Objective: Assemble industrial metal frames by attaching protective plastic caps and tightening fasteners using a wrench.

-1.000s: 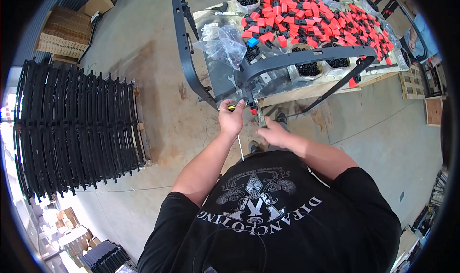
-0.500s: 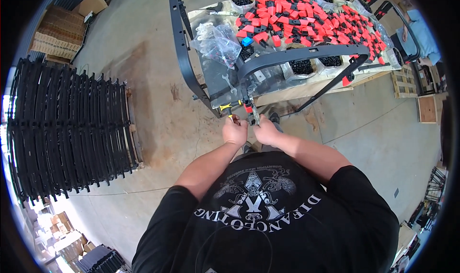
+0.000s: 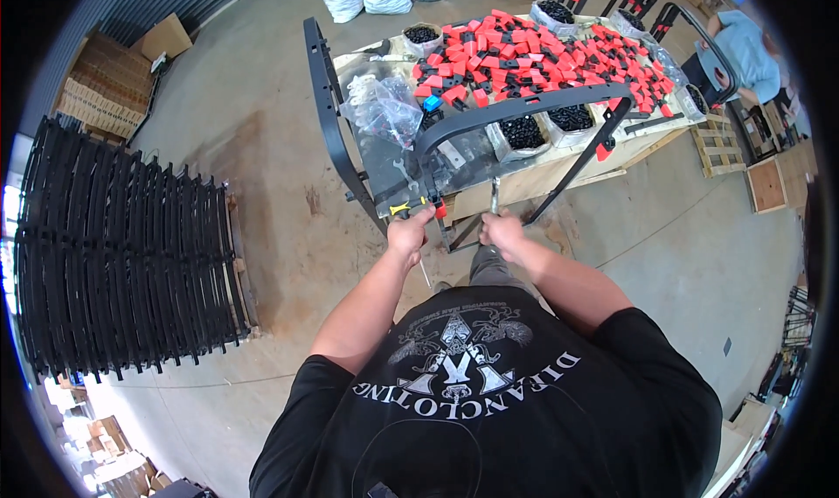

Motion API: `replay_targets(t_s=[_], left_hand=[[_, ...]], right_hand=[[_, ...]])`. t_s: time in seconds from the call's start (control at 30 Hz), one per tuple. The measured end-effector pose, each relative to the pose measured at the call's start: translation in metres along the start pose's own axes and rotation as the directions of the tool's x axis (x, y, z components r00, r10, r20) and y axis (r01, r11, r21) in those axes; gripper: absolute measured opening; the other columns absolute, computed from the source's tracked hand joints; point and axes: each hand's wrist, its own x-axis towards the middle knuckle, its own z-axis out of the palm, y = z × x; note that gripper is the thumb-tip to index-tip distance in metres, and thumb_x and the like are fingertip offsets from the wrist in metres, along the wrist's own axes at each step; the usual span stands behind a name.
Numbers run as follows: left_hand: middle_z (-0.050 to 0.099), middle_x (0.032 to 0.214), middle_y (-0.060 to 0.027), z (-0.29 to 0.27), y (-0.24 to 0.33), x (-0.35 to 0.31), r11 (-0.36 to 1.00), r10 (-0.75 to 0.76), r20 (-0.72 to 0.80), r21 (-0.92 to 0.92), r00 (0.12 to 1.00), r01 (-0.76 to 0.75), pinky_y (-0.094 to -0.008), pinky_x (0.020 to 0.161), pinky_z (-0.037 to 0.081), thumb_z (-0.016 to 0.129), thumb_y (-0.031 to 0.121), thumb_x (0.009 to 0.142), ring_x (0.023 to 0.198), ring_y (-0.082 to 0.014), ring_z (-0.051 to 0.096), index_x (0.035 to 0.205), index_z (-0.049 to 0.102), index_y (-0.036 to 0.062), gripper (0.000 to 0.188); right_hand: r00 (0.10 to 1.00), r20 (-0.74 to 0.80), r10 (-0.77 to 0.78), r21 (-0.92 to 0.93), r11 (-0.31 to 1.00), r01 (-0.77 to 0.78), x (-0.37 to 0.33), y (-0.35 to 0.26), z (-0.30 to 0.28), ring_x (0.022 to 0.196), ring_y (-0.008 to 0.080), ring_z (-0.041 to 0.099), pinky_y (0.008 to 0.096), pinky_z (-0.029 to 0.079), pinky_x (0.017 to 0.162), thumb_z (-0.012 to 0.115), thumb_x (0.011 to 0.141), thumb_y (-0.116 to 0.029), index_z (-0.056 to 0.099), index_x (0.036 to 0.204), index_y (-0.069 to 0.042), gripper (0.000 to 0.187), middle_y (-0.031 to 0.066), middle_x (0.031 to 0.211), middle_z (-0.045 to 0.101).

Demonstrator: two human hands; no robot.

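Observation:
My left hand [image 3: 408, 237] is closed around a screwdriver [image 3: 426, 273], its thin shaft pointing back towards me and its handle mostly hidden. Just beyond those fingers is a yellow-and-black piece [image 3: 400, 209] by the table corner. A red-and-black part [image 3: 440, 208] sits beside my left hand, at the near end of a curved black metal frame [image 3: 516, 113]. To the right, apart from the frame's end, my right hand [image 3: 503, 233] grips a slim silver hand tool [image 3: 495, 198], pointing away from me; its exact kind is unclear.
The worktable [image 3: 382, 170] carries a heap of red-and-black parts [image 3: 524, 56], tubs of small black pieces [image 3: 523, 134], a plastic bag [image 3: 391, 118] and a wrench [image 3: 405, 173]. Stacked black frames [image 3: 131, 253] stand at left. Another person [image 3: 747, 56] is at far right.
My hands have parted. The right has moved right with the silver tool, away from the red-and-black part; the left has shifted slightly left, and the screwdriver shaft now shows below it.

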Motion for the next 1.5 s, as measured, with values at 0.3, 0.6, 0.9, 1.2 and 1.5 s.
replay_targets(t_s=[0.3,0.6,0.9,1.2,1.5], left_hand=[[0.054,0.068,-0.0033,-0.073,-0.026,0.03,0.997,-0.041,-0.145,0.062,0.989,0.05,-0.0346,0.043,0.039,0.082,0.031,0.085,0.05,-0.0151,0.047,0.094,0.063,-0.0002,0.038],[0.063,0.076,-0.0056,0.004,-0.025,-0.057,0.828,0.334,0.327,0.346,0.884,-0.441,-0.0296,0.067,0.048,0.063,0.023,0.1,0.072,-0.0115,0.057,0.104,0.067,-0.002,0.026],[0.067,0.078,-0.0074,0.242,0.026,-0.093,0.215,0.544,0.7,0.417,0.463,-0.883,-0.0305,0.065,0.053,0.068,0.022,0.095,0.07,-0.0126,0.064,0.107,0.065,-0.0019,0.027],[0.071,0.096,-0.0159,0.391,-0.016,-0.049,0.58,0.45,0.518,0.45,0.728,-0.679,-0.0364,0.08,0.053,0.047,0.015,0.103,0.089,-0.0238,0.069,0.123,0.056,-0.0018,0.028],[0.061,0.097,-0.0116,0.452,-0.015,-0.038,0.941,0.087,0.225,0.302,0.97,-0.154,-0.0334,0.055,0.053,0.054,0.006,0.098,0.071,-0.0178,0.062,0.144,0.043,0.0025,0.048]], right_hand=[[0.984,-0.155,0.091,-0.128,0.986,-0.112,-0.044,0.061,-0.163,0.06,0.016,0.056,0.033,0.048,0.054,0.059,0.089,-0.01,0.06,0.112,0.001,0.025,0.006,0.077,0.059],[0.948,0.164,-0.273,-0.525,0.789,0.318,-0.039,-0.01,-0.161,0.077,0.0093,0.053,0.0268,0.045,0.065,0.068,0.094,-0.027,0.059,0.123,-0.003,0.039,0.0008,0.086,0.056],[0.939,0.272,-0.212,0.24,0.96,0.147,-0.008,-0.122,-0.162,0.067,0.0079,0.052,0.0261,0.041,0.057,0.062,0.1,-0.041,0.068,0.114,-0.01,0.034,-0.0023,0.084,0.061],[0.837,0.43,-0.338,-0.456,0.719,0.524,0.023,-0.18,-0.313,0.089,0.0354,0.07,0.0437,0.053,0.076,0.06,0.093,-0.027,0.068,0.114,-0.005,0.031,0.0183,0.096,0.073],[0.913,0.045,-0.405,-0.377,0.839,0.392,0.088,-0.199,-0.414,0.089,0.0299,0.067,0.041,0.051,0.079,0.066,0.094,-0.03,0.06,0.114,0.004,0.04,0.0175,0.093,0.068]])
